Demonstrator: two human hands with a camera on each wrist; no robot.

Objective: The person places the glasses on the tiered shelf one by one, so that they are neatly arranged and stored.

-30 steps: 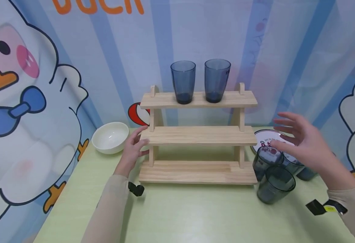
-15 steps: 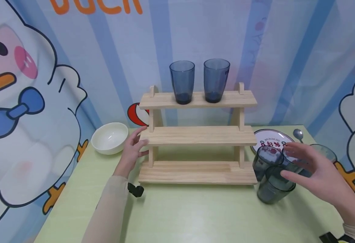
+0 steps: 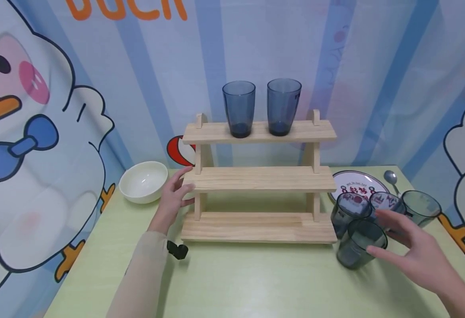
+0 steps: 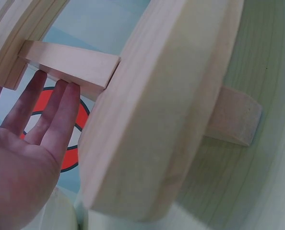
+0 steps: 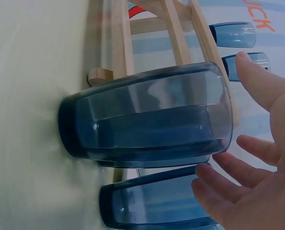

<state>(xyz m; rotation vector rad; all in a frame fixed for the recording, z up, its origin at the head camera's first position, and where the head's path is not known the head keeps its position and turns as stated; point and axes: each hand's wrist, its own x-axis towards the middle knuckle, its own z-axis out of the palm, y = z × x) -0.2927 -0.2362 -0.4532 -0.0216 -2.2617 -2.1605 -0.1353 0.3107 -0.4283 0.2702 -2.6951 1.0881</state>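
Observation:
A three-tier wooden shelf (image 3: 260, 179) stands in the middle of the table. My left hand (image 3: 171, 201) is at its left end, its fairly straight fingers against the upright (image 4: 70, 64) and its thumb by the middle board. To the right, my right hand (image 3: 415, 251) is spread around the rim side of the front tinted drinking glass (image 3: 357, 247). In the right wrist view, the thumb and fingers stand apart about that upright glass (image 5: 147, 115), fingertips right at its rim. A second glass (image 5: 157, 199) is close beside it.
Two blue glasses (image 3: 239, 110) stand on the top tier. Several more glasses (image 3: 345, 216) crowd the right, in front of a printed plate (image 3: 356, 179) and a spoon (image 3: 391, 177). A white bowl (image 3: 143, 181) sits left of the shelf. A duck-print curtain (image 3: 157, 79) hangs behind.
My right hand has come down and toward me, from above the plate to the front glass, uncovering the spoon and the far-right glass. My left hand has stayed at the shelf's end.

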